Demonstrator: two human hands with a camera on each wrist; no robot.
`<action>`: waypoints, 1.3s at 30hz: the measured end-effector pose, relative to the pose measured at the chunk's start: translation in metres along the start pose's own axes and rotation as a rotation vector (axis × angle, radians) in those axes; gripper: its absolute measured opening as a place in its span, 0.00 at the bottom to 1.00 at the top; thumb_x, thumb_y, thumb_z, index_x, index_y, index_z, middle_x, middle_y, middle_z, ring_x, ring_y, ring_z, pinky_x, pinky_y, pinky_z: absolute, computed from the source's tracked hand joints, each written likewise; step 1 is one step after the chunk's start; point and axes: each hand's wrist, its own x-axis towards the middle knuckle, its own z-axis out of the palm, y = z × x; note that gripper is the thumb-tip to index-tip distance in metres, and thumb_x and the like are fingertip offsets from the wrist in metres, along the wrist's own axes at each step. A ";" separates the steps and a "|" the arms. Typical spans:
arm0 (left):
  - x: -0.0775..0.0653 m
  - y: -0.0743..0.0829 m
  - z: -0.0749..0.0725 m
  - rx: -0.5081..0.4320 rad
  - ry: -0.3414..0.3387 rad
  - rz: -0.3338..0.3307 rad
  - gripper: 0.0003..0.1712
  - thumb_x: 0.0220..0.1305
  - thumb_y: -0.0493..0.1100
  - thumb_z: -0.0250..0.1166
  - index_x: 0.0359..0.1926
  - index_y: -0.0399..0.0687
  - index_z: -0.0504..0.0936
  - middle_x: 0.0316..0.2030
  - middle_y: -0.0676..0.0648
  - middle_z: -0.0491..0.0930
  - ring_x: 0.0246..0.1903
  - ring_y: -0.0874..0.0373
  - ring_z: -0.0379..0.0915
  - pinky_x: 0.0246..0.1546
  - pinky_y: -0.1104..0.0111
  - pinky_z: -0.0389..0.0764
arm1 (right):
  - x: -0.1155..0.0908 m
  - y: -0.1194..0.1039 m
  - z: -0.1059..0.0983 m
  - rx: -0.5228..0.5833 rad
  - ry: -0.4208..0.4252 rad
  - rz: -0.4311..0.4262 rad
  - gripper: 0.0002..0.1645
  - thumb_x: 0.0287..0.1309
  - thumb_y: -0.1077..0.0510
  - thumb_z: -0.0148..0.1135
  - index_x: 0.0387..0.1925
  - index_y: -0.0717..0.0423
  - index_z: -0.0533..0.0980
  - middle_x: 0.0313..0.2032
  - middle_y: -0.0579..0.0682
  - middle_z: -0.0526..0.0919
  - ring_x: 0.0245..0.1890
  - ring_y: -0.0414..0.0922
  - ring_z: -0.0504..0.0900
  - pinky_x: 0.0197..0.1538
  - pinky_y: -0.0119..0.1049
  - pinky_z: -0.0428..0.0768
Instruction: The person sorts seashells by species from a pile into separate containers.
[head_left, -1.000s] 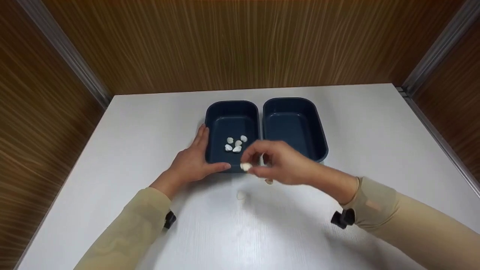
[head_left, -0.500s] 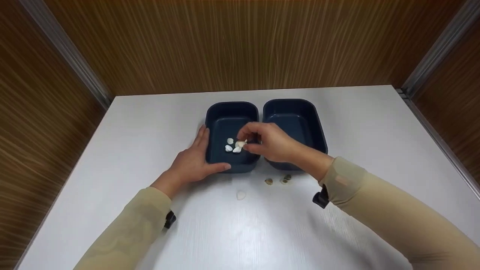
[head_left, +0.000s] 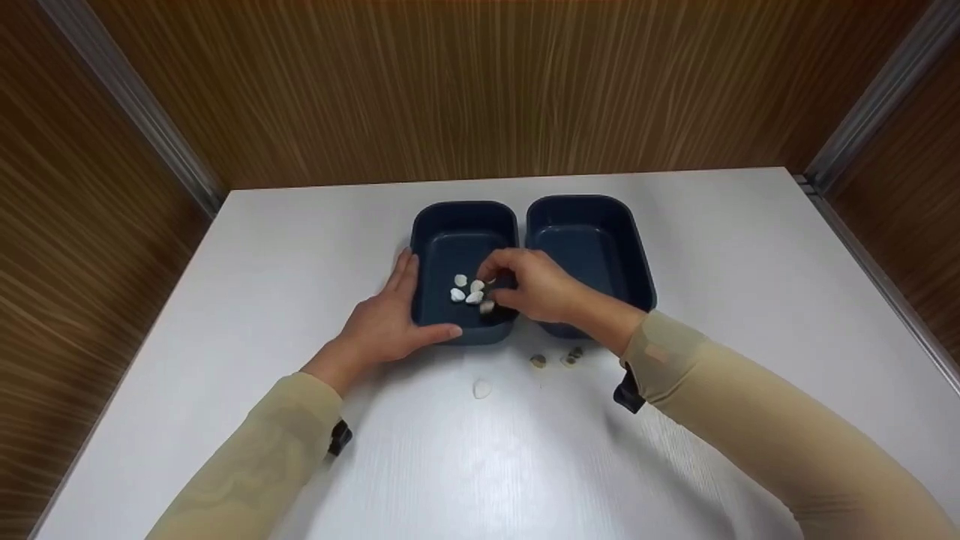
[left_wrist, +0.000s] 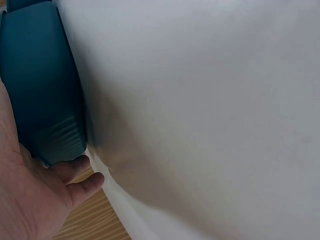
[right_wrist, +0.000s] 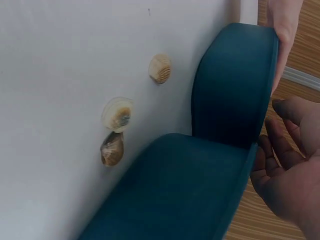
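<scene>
My left hand rests along the left side and front rim of the left dark blue tray; its fingers are straight. Several white seashells lie inside that tray. My right hand hovers over its right side, with thumb and fingers apart. Just below the fingertips is a blurred pale shell, apart from them. In the right wrist view nothing shows between the fingers of the right hand. The left wrist view has the left hand against the tray's outer wall.
A second dark blue tray stands just right of the first. In front of the trays lie a brownish shell, two more shells close together and a whitish shell on the white table. Wood-grain panels enclose the table.
My right hand has moved from the left tray's front edge to over its inside, and has let go of the pale shell it pinched. My left hand has stayed put.
</scene>
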 end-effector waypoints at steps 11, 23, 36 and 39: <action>-0.002 0.001 -0.002 -0.010 0.016 0.018 0.81 0.52 0.87 0.64 0.86 0.47 0.33 0.86 0.48 0.31 0.75 0.39 0.63 0.69 0.45 0.71 | -0.029 -0.016 -0.003 0.052 0.093 -0.107 0.11 0.63 0.66 0.73 0.47 0.57 0.84 0.43 0.50 0.88 0.43 0.51 0.84 0.46 0.44 0.82; -0.004 -0.001 -0.002 -0.009 0.023 0.003 0.81 0.52 0.87 0.65 0.86 0.47 0.34 0.86 0.50 0.30 0.75 0.40 0.63 0.70 0.45 0.69 | -0.071 -0.025 0.013 0.158 0.018 -0.160 0.11 0.66 0.63 0.73 0.48 0.56 0.84 0.43 0.50 0.89 0.42 0.44 0.85 0.43 0.40 0.83; -0.005 -0.001 -0.003 -0.013 0.018 0.007 0.82 0.52 0.87 0.65 0.86 0.48 0.33 0.86 0.49 0.30 0.77 0.39 0.60 0.71 0.43 0.68 | -0.090 -0.016 0.050 0.164 -0.093 -0.124 0.16 0.64 0.62 0.74 0.52 0.61 0.83 0.43 0.52 0.88 0.41 0.45 0.87 0.44 0.42 0.86; -0.005 -0.001 -0.003 -0.008 0.019 0.014 0.82 0.51 0.88 0.64 0.86 0.47 0.33 0.86 0.49 0.30 0.75 0.38 0.63 0.69 0.43 0.70 | -0.091 -0.013 0.055 0.178 -0.108 -0.114 0.18 0.63 0.62 0.75 0.54 0.61 0.83 0.46 0.53 0.88 0.41 0.45 0.87 0.45 0.39 0.86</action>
